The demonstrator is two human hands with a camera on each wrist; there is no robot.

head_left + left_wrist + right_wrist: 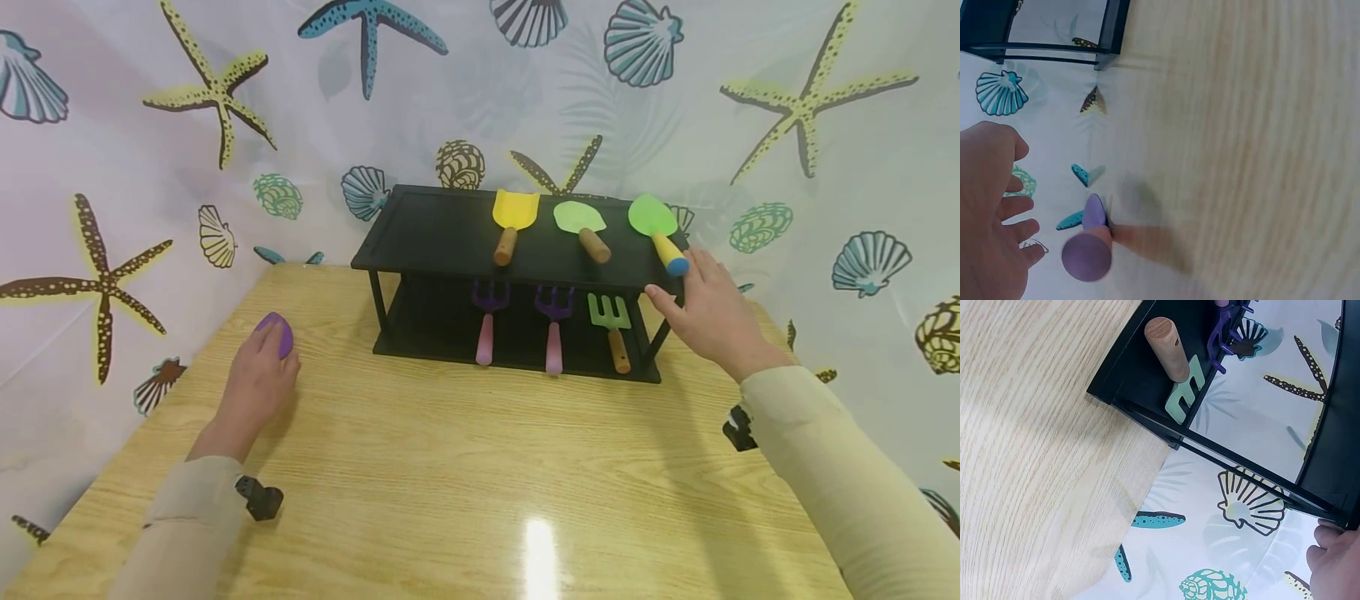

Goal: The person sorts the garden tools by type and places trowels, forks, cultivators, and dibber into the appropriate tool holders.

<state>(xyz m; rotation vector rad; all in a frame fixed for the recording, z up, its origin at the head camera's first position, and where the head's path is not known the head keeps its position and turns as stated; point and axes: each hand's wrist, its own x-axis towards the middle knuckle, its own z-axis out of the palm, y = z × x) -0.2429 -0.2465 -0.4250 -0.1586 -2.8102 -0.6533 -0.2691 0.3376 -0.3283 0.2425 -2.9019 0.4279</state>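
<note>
My left hand (257,372) is at the table's left side, over a small purple trowel (281,335). In the left wrist view the fingers are loosely bent beside the trowel's round handle end (1087,257), with a visible gap between. My right hand (712,312) rests at the right end of a black two-tier rack (442,229), thumb near the front edge. Beside its fingers lies a green trowel (651,215) with a yellow, blue-tipped handle. In the right wrist view bent fingers (1325,536) touch the rack's corner; their upper part is out of frame.
On the rack's top lie a yellow shovel (516,208) and a pale green trowel (579,217). Its lower tier holds two purple forks (486,337) (553,346) with pink handles and a green fork (609,312). A shell-printed cloth (480,100) hangs behind the wooden table (420,467).
</note>
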